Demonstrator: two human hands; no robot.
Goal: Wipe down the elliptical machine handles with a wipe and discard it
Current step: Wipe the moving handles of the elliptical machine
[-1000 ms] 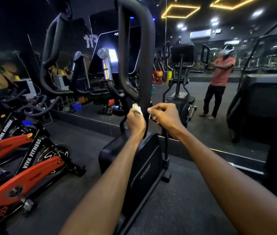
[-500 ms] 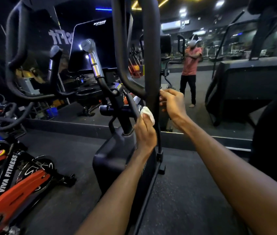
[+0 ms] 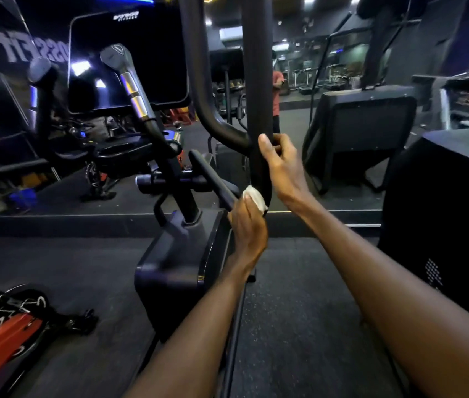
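From the head view, the left hand [image 3: 246, 225] grips a small white wipe [image 3: 254, 198], bunched in its curled fingers and pressed against the lower part of the black upright handle [image 3: 257, 81] of the elliptical machine [image 3: 176, 259]. The wipe sits at the top of the left fist, touching the handle's left side. The right hand [image 3: 283, 168] grasps the same handle just above the wipe, fingers wrapped round the bar and thumb pointing up along it. Both forearms reach in from the bottom edge.

Left of the handle stand a dark console screen [image 3: 127, 61] and a shorter grip with silver bands [image 3: 133, 87]. A slanted black bar [image 3: 213, 179] runs down to the left hand. A red exercise bike [image 3: 1, 337] lies at the lower left on the dark floor [image 3: 299, 311]. A mirror [image 3: 342, 67] behind the machine shows a person in a red shirt [image 3: 277, 93], partly hidden by the handle.
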